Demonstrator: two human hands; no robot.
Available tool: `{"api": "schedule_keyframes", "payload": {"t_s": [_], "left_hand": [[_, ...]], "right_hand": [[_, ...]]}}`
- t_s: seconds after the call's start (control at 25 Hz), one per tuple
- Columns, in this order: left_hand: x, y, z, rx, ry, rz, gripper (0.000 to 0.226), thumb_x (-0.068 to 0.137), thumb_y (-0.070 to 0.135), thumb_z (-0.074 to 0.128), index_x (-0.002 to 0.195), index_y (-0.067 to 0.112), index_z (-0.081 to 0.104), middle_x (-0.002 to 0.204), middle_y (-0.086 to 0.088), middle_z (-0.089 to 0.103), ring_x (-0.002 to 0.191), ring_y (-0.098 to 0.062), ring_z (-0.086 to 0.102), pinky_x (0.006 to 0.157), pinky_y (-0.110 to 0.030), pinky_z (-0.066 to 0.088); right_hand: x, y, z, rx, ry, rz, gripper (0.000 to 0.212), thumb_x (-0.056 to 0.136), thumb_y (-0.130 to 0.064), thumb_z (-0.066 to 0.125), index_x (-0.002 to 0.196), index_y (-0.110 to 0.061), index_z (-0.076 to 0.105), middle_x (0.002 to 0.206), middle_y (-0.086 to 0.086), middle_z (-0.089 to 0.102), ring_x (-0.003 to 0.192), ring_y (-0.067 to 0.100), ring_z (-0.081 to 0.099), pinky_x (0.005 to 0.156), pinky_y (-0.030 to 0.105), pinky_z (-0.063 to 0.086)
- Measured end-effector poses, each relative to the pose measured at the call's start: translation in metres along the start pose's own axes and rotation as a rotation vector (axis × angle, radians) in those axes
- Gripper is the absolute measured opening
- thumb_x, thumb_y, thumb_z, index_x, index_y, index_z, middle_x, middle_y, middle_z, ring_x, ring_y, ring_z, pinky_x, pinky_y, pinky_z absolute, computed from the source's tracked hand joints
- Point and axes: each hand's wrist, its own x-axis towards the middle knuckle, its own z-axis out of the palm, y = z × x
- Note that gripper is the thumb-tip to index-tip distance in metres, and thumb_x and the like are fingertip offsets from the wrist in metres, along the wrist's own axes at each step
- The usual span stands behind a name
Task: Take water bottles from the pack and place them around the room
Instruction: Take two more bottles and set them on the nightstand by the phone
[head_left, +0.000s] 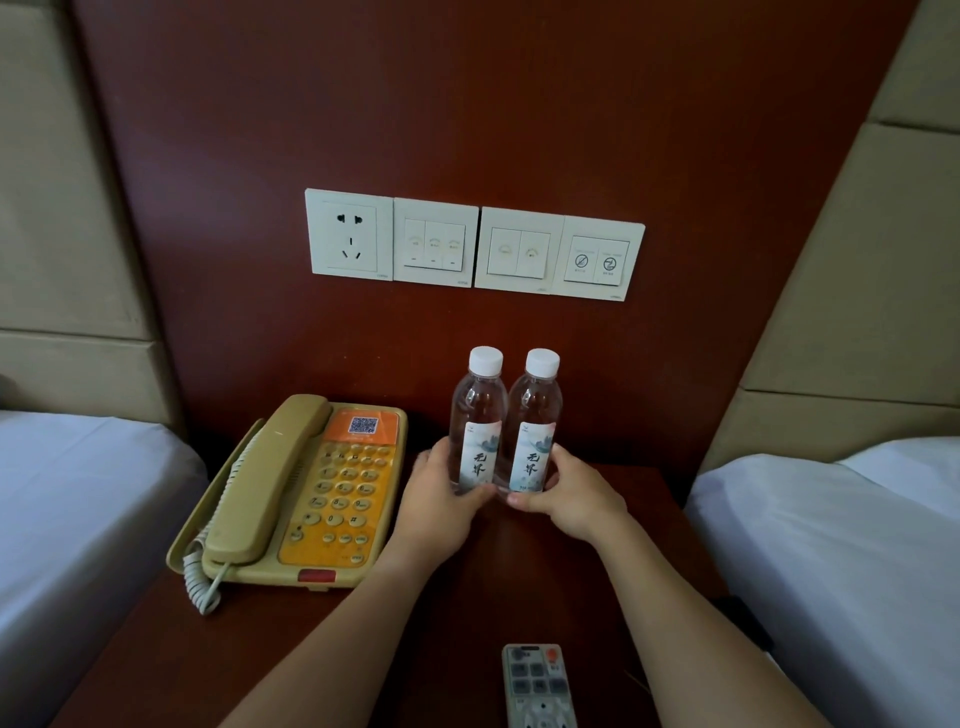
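head view: 2 bottles (503, 426) stand upright and touching on the desk (613, 499), just right of the phone (306, 488). left hand (441, 499) and right hand (571, 499) each curl fingers (558, 454) around 1 bottle's base. best to press both bases flat, labels forward, then let go gently, well clear of the phone.
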Motion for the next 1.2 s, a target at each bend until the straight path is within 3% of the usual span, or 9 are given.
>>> {"api": "schedule_keyframes", "payload": {"t_s": [0.12,0.28,0.36,0.48,0.6,0.84,0.96,1.12,1.2], "left_hand": [[0.003,-0.004,0.005,0.001,0.011,-0.026,0.060,0.081,0.018,0.075,0.132,0.021,0.044,0.117,0.009,0.064,0.105,-0.009,0.063,0.080,-0.020,0.049],[0.005,-0.006,0.011,0.096,0.058,-0.021,0.058,0.083,0.025,0.072,0.132,0.020,0.043,0.128,0.001,0.053,0.113,-0.016,0.059,0.094,-0.038,0.052],[0.006,-0.006,0.011,0.132,0.068,-0.017,0.059,0.082,0.029,0.072,0.133,0.025,0.043,0.126,0.002,0.053,0.113,-0.016,0.058,0.095,-0.042,0.052],[0.010,-0.010,0.013,0.143,0.064,-0.038,0.058,0.078,0.035,0.071,0.128,0.036,0.042,0.115,0.011,0.065,0.107,-0.012,0.062,0.088,-0.042,0.056],[0.012,-0.011,0.015,0.162,0.061,-0.087,0.059,0.075,0.042,0.068,0.127,0.034,0.041,0.110,0.011,0.067,0.103,-0.012,0.064,0.083,-0.041,0.058],[0.013,-0.003,0.019,0.266,0.048,-0.166,0.072,0.077,0.048,0.069,0.133,0.017,0.036,0.124,-0.006,0.056,0.124,-0.025,0.040,0.094,-0.037,0.036],[0.014,-0.003,0.020,0.271,0.053,-0.170,0.073,0.079,0.045,0.069,0.135,0.017,0.034,0.129,-0.010,0.054,0.126,-0.028,0.038,0.097,-0.039,0.035],[0.016,-0.005,0.021,0.269,0.065,-0.171,0.072,0.079,0.042,0.070,0.136,0.017,0.035,0.129,-0.010,0.054,0.126,-0.028,0.038,0.099,-0.039,0.035],[0.016,-0.006,0.021,0.259,0.071,-0.153,0.070,0.079,0.040,0.071,0.136,0.017,0.037,0.127,-0.008,0.056,0.125,-0.026,0.038,0.097,-0.037,0.035]], "right_hand": [[0.008,-0.001,-0.001,-0.029,-0.018,0.020,0.104,0.053,-0.073,0.074,0.146,-0.041,0.039,0.129,-0.005,0.066,0.116,0.022,0.062,0.097,0.048,0.050],[0.011,-0.001,-0.001,-0.075,-0.019,0.034,0.100,0.062,-0.075,0.072,0.149,-0.042,0.036,0.138,-0.008,0.062,0.124,0.020,0.059,0.098,0.043,0.049],[0.013,-0.001,0.000,-0.077,-0.015,0.037,0.101,0.062,-0.077,0.071,0.150,-0.043,0.035,0.143,-0.008,0.059,0.128,0.020,0.057,0.099,0.043,0.048],[0.016,-0.002,0.000,-0.070,-0.028,0.034,0.096,0.064,-0.076,0.071,0.148,-0.043,0.039,0.145,-0.008,0.058,0.131,0.021,0.055,0.101,0.043,0.047],[0.022,-0.003,-0.003,-0.038,-0.077,0.047,0.097,0.058,-0.076,0.074,0.144,-0.042,0.046,0.143,-0.007,0.059,0.128,0.021,0.057,0.104,0.044,0.047],[0.027,-0.002,-0.004,-0.017,-0.111,0.048,0.091,0.063,-0.069,0.078,0.144,-0.040,0.047,0.144,-0.007,0.058,0.129,0.021,0.057,0.106,0.042,0.046],[0.027,-0.001,-0.005,-0.029,-0.112,0.037,0.088,0.065,-0.069,0.076,0.144,-0.042,0.047,0.143,-0.008,0.059,0.127,0.021,0.058,0.106,0.042,0.047],[0.024,-0.004,-0.004,-0.048,-0.112,0.039,0.087,0.065,-0.073,0.074,0.142,-0.046,0.046,0.136,-0.010,0.063,0.109,0.018,0.066,0.097,0.042,0.055],[0.022,-0.004,-0.004,-0.058,-0.095,0.052,0.085,0.066,-0.073,0.072,0.142,-0.045,0.046,0.137,-0.009,0.063,0.114,0.020,0.065,0.099,0.042,0.053]]}}
